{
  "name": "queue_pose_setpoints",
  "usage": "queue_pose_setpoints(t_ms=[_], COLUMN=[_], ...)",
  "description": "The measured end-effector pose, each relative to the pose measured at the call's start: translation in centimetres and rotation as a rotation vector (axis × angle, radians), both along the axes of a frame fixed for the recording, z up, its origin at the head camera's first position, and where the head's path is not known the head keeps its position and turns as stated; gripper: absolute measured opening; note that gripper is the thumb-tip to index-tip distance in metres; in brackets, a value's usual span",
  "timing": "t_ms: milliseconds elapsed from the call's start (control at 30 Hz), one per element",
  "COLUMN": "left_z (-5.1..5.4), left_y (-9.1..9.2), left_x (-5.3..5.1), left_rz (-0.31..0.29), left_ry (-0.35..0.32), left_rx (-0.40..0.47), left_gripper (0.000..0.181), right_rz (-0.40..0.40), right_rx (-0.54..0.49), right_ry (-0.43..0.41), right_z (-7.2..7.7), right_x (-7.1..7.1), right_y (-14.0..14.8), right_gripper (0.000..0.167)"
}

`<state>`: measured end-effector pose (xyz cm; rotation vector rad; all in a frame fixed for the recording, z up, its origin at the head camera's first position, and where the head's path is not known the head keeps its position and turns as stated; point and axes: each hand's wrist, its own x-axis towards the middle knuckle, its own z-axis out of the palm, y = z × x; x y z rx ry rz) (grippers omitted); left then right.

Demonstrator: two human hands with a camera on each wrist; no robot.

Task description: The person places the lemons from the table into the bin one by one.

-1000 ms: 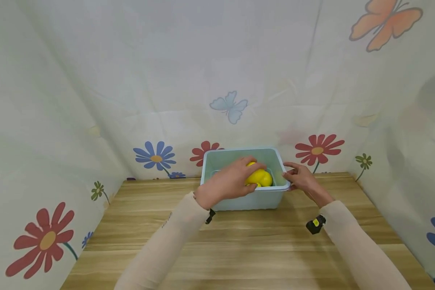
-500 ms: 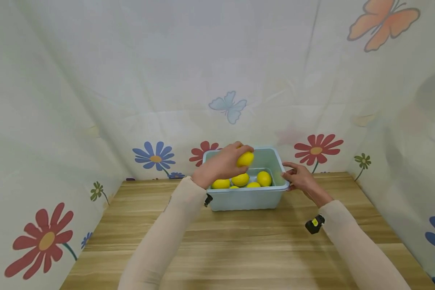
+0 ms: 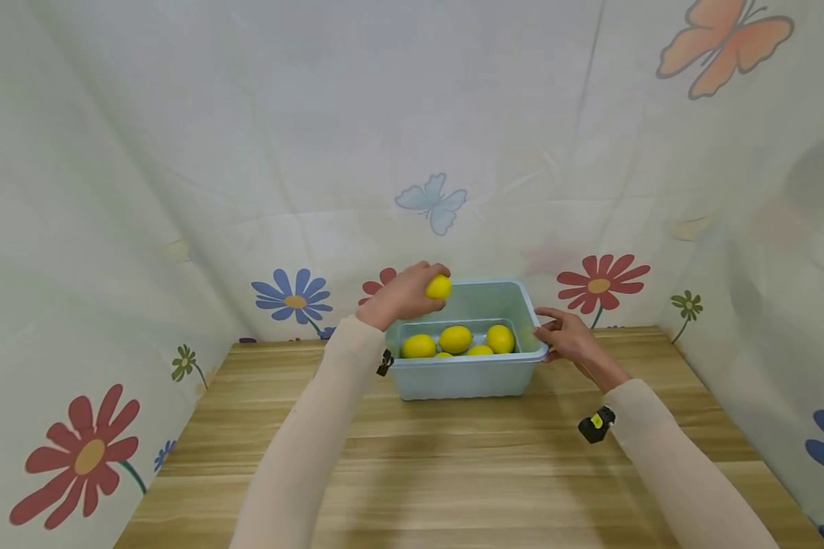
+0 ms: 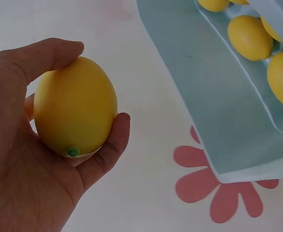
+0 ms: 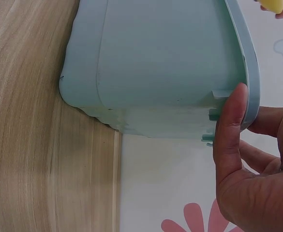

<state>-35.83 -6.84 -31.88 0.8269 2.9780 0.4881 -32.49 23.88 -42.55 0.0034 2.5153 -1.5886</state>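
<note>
A yellow lemon (image 4: 76,106) with a small green stem end is gripped in my left hand (image 3: 405,293), raised above the left back part of a light blue plastic bin (image 3: 463,379). Thumb and fingers wrap round the lemon's sides. Several more lemons (image 3: 456,339) lie on the bin's floor, the nearest ones partly hidden by its front wall. My right hand (image 3: 573,337) pinches the bin's rim at the right side; in the right wrist view the thumb (image 5: 230,130) lies on the outer wall just under the rim, with other fingers curled over it.
The bin stands on a wood-grain table (image 3: 467,465) near its back edge. A pale curtain (image 3: 316,152) printed with flowers and butterflies hangs behind and at both sides. A small black device (image 3: 596,425) sits at the right wrist.
My left hand has lifted the lemon out from among the others and carried it up and to the left, uncovering the lemons in the bin. The right hand stays at the rim.
</note>
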Motion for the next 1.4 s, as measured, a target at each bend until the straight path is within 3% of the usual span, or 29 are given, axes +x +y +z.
queue_pose_setpoints(t_ms=[300, 733, 1000, 1400], left_z=[-1.0, -3.3, -4.0, -3.7], left_y=[-0.4, -0.5, -0.7, -0.3], left_x=[-2.0, -3.9, -4.3, -4.2], left_rz=[0.041, 0.094, 0.087, 0.081], left_ry=[-0.086, -0.157, -0.175, -0.188], left_rx=[0.052, 0.018, 0.017, 0.023], left_gripper=[0.05, 0.052, 0.055, 0.052], right_rz=[0.003, 0.012, 0.015, 0.007], right_rx=[-0.001, -0.003, -0.003, 0.0], right_ry=[-0.004, 0.004, 0.006, 0.004], right_z=[0.2, 0.4, 0.1, 0.1], right_x=[0.0, 0.0, -0.2, -0.1], right_y=[0.0, -0.3, -0.2, 0.0], right_gripper=[0.061, 0.061, 0.061, 0.061])
